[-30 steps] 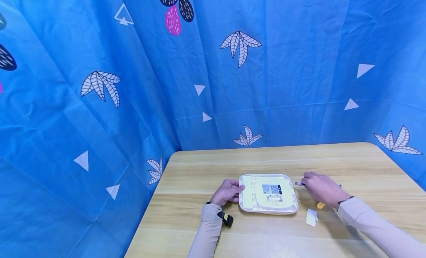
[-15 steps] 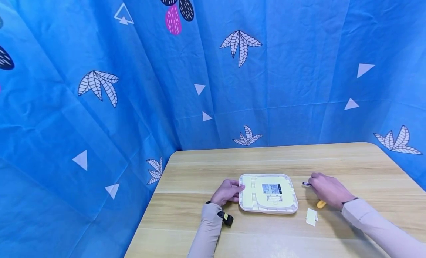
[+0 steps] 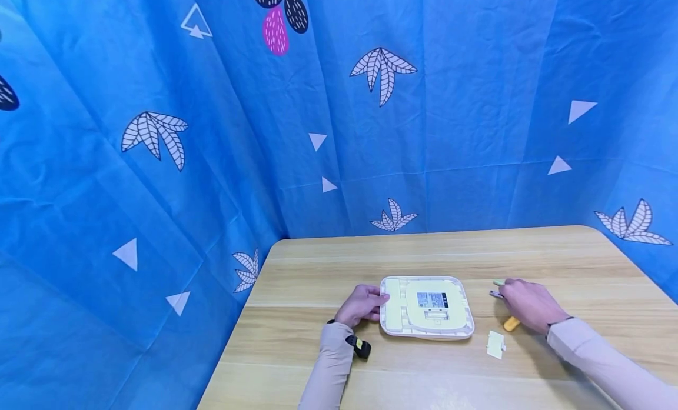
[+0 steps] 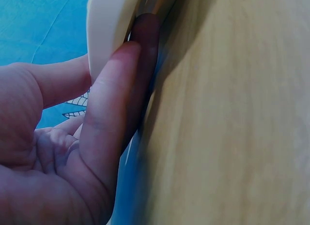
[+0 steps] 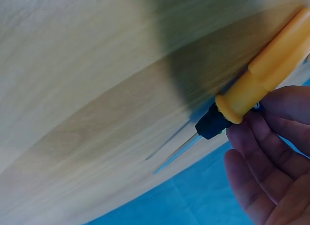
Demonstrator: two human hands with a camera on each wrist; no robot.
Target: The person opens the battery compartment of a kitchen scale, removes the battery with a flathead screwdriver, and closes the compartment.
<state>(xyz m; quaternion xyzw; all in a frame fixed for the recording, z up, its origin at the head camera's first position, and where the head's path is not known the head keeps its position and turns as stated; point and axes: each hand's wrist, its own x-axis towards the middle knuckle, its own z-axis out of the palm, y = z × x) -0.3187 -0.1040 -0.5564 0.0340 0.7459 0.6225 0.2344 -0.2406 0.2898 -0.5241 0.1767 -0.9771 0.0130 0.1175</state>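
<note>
Nearest the person, a small white cover point(image 3: 496, 344) lay flat on the bench point(image 3: 529, 251), at about five o'clock from the white device point(image 3: 426, 307) and apart from it. The right hand point(image 3: 528, 305) rested on the bench at three o'clock from the device, near it but not touching. A yellow-handled screwdriver point(image 5: 252, 92) lay by that hand; the wrist view showed the fingers point(image 5: 261, 138) relaxed and just beside its black collar, and I could not tell whether they gripped it or only touched it. In the head view the yellow handle end point(image 3: 511, 324) stuck out at six o'clock from the hand, and a small dark tip point(image 3: 495, 293) showed at its ten o'clock side.

The left hand point(image 3: 362, 305) sat at nine o'clock against the device, holding its left edge. The wrist view showed a finger point(image 4: 109, 109) laid along the rim point(image 4: 109, 26), with another finger tucked under it against the bench. The device lay flat, a printed label point(image 3: 432, 299) facing up near its middle.

Beyond the bench, at twelve o'clock, hung a blue curtain point(image 3: 450, 104) printed with leaves and triangles.
</note>
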